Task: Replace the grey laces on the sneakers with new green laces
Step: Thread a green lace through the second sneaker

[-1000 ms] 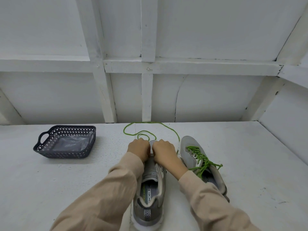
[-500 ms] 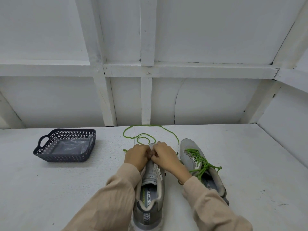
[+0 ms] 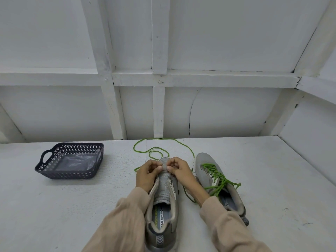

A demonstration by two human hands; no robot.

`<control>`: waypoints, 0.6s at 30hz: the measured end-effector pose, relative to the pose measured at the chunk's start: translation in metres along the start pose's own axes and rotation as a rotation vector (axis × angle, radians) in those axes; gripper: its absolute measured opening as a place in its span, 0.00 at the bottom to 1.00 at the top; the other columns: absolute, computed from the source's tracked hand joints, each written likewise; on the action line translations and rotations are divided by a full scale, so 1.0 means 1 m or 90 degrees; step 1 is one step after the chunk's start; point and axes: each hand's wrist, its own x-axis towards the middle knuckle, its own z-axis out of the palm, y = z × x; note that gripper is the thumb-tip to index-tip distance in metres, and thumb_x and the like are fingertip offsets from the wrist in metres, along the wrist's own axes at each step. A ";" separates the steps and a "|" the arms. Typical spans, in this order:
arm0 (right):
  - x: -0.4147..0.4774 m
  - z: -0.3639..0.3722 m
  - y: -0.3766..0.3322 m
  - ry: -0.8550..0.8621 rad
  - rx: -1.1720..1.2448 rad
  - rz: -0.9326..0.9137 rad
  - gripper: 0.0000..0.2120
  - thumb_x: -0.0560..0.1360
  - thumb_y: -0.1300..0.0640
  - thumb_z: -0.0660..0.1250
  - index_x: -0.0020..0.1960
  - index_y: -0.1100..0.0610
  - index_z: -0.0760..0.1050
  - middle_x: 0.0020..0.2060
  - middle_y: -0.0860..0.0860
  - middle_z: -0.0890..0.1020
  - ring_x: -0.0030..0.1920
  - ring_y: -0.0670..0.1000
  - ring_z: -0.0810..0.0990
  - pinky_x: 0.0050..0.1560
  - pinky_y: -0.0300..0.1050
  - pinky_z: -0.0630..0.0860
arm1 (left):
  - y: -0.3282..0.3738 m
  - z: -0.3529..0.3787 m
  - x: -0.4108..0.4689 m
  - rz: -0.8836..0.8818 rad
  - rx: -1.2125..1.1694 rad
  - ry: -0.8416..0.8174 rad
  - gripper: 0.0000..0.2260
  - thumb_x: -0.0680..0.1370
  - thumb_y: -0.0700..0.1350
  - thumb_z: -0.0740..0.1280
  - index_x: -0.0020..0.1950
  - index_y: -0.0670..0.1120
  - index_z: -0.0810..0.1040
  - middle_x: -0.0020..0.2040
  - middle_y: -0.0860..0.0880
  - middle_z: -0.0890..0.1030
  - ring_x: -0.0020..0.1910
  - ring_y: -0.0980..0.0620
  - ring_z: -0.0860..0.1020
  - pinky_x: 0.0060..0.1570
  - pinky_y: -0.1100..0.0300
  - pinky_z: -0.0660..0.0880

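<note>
Grey sneaker (image 3: 164, 186) between left grip (image 3: 146, 176), right grip (image 3: 180, 172)

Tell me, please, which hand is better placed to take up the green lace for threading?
Left, probably: a bit of the green lace lies in the open beside the left hand, whereas by the right hand the lace runs under the wrist.

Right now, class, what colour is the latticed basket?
Dark blue-grey; the basket shows best in the head view.
</note>
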 end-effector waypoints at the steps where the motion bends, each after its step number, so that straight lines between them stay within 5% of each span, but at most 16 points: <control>1: 0.000 0.000 0.001 -0.007 0.029 0.004 0.11 0.75 0.70 0.65 0.46 0.55 0.78 0.40 0.52 0.78 0.42 0.46 0.76 0.46 0.33 0.74 | -0.001 0.000 0.000 -0.001 -0.012 0.002 0.09 0.73 0.33 0.71 0.42 0.47 0.79 0.38 0.47 0.81 0.39 0.55 0.79 0.43 0.68 0.74; 6: -0.003 -0.001 -0.001 -0.038 0.145 0.037 0.13 0.74 0.72 0.67 0.46 0.55 0.84 0.39 0.51 0.85 0.44 0.45 0.82 0.52 0.38 0.78 | -0.004 0.001 0.000 -0.024 -0.054 0.006 0.10 0.73 0.33 0.71 0.45 0.46 0.75 0.34 0.46 0.81 0.31 0.61 0.78 0.37 0.68 0.74; 11: -0.001 0.001 -0.001 -0.020 0.151 0.057 0.11 0.72 0.72 0.69 0.47 0.59 0.84 0.37 0.53 0.83 0.42 0.49 0.81 0.50 0.39 0.79 | -0.010 0.002 0.000 -0.054 -0.092 0.023 0.12 0.72 0.34 0.74 0.45 0.45 0.72 0.32 0.50 0.83 0.29 0.59 0.77 0.35 0.65 0.73; 18: 0.000 -0.003 -0.004 -0.029 0.093 0.051 0.08 0.74 0.71 0.67 0.46 0.62 0.82 0.28 0.45 0.80 0.32 0.39 0.77 0.39 0.31 0.74 | -0.012 -0.004 0.008 -0.061 -0.076 -0.043 0.11 0.71 0.32 0.73 0.42 0.42 0.72 0.26 0.52 0.79 0.25 0.60 0.74 0.31 0.66 0.71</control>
